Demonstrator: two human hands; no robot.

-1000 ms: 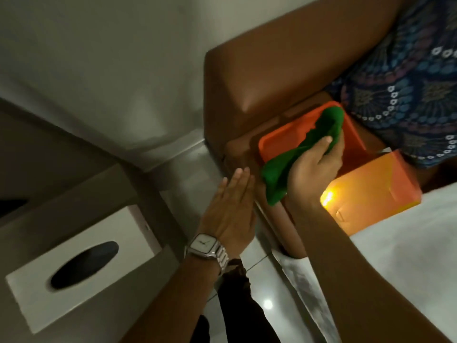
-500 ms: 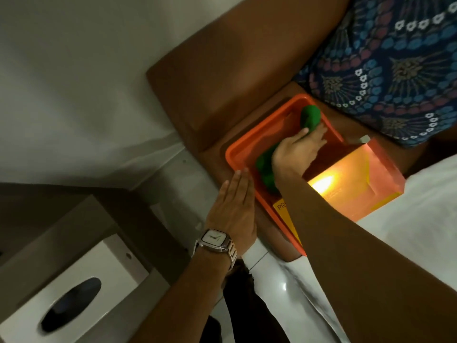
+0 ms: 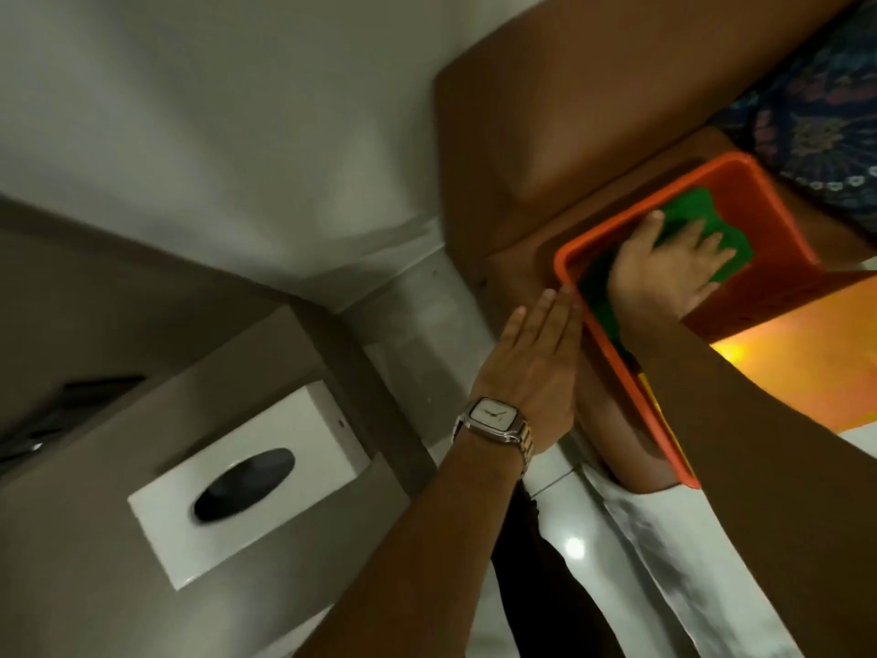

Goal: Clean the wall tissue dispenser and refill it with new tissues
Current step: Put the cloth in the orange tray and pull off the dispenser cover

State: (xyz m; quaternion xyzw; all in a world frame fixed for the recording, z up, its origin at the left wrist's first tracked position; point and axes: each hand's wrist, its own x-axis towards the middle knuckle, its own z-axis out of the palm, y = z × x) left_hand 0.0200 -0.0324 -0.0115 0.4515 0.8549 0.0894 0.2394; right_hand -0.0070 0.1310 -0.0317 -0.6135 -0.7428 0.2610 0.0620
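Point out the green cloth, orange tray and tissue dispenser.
green cloth (image 3: 690,213): head view, upper part beyond the fingers.
orange tray (image 3: 636,396): head view, near rim.
tissue dispenser (image 3: 303,422): head view, white front face above the slot.

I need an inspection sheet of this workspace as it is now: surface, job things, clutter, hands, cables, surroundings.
Surface: brown ledge carrying an orange tray.
Job things: white dispenser in the wall, its oval slot dark, no tissue showing; green cloth lying in the tray.
Clutter: nothing seen.
Hands: right hand spread flat on the cloth; left hand flat, fingertips at the tray rim, wearing a watch.
Cables: nothing seen.
Surroundings: dim room; glowing orange box beside the tray; patterned fabric beyond it.
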